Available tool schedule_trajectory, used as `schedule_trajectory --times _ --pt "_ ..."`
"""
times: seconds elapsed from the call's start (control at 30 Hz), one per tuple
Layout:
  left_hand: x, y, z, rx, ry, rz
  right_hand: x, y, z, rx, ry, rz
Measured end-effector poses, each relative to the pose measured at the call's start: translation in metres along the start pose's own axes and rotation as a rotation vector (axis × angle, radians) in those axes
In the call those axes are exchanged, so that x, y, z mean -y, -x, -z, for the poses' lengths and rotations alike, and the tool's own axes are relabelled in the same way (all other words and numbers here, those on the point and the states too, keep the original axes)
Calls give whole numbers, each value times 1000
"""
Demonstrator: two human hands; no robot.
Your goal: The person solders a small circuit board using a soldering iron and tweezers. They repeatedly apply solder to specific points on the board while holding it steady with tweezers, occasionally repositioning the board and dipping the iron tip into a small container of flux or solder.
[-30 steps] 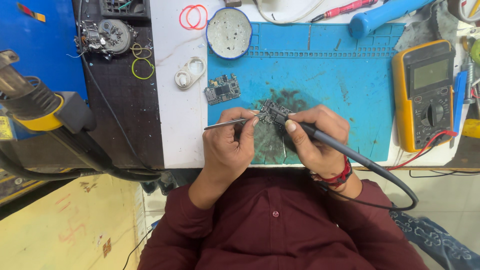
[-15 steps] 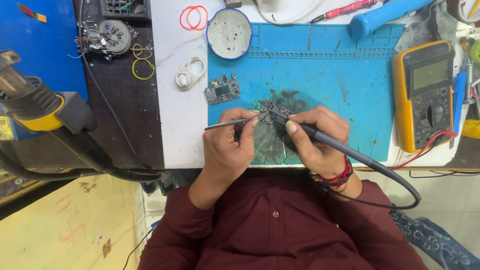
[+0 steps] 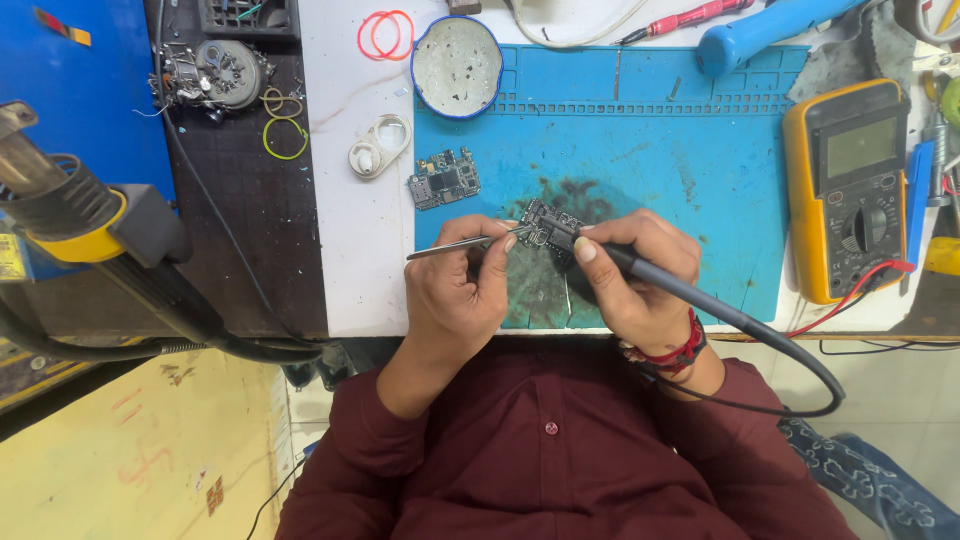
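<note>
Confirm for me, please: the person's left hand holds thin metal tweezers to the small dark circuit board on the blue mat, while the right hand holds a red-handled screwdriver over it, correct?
Not quite. The right hand holds a black corded soldering iron, not a red-handled screwdriver, as the head view shows. The left hand does hold the thin metal tweezers to the small dark circuit board on the blue mat.

— What colours lie under the hands?
— A blue mat (image 3: 680, 160) with a dark smudge, on a white worktop (image 3: 360, 260).
— And on the right?
— A yellow meter (image 3: 850, 190) with a grey face and a red lead (image 3: 850, 295).
— On the far side?
— Red rubber bands (image 3: 383, 33), yellow-green ones (image 3: 285, 135), and a blue-rimmed grey dish (image 3: 457, 66).
— Clothing?
— A maroon shirt (image 3: 560, 460), a red wristband (image 3: 675, 352).
</note>
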State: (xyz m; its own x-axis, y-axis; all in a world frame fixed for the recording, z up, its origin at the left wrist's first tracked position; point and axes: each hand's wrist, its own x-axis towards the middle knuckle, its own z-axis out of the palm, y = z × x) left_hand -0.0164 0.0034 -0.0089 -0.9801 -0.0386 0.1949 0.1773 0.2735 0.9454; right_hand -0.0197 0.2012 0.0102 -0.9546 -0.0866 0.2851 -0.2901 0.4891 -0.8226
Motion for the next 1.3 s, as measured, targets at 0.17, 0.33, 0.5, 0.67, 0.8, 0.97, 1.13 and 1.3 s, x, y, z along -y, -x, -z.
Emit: schedule_trajectory --times 0.17,0.33,0.5,0.67,0.8,0.97,1.13,1.3 --pt "0 0 0 4 -12 6 -1 1 0 20 -14 11" --pt "0 0 -1 6 -4 10 -1 1 1 15 -18 -11" --pt "0 0 0 8 -6 17 -1 1 0 7 -11 -17" --pt "1 0 -1 8 -11 5 0 0 1 13 -25 6" --pt "1 0 -1 5 -5 8 0 0 1 23 -10 12" --pt "0 0 -1 1 2 4 0 0 1 26 -23 13" --pt "0 0 -1 4 -4 6 0 0 1 30 -22 15" --pt "1 0 -1 4 3 20 0 -1 1 26 -24 24"
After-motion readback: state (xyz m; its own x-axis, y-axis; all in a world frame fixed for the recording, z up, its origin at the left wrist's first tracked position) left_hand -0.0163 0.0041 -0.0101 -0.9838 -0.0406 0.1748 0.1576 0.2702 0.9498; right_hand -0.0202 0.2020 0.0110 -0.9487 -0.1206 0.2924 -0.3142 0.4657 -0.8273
